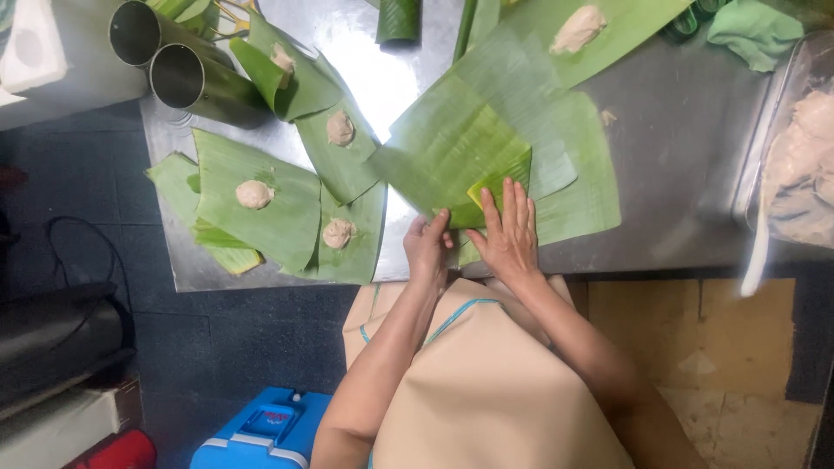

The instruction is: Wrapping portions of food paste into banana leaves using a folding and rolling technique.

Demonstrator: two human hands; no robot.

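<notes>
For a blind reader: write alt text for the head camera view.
Seen from above, a left hand and right hand press a folded banana leaf on a steel table. Left of it, leaf pieces each carry a dough lump.

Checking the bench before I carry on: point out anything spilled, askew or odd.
A small smear of paste sits on the bare metal table, off the banana leaves under the left hand and right hand. Nothing else stands out.

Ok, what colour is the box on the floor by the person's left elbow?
Blue, with a lighter lid: the box shows in the head view.
</notes>
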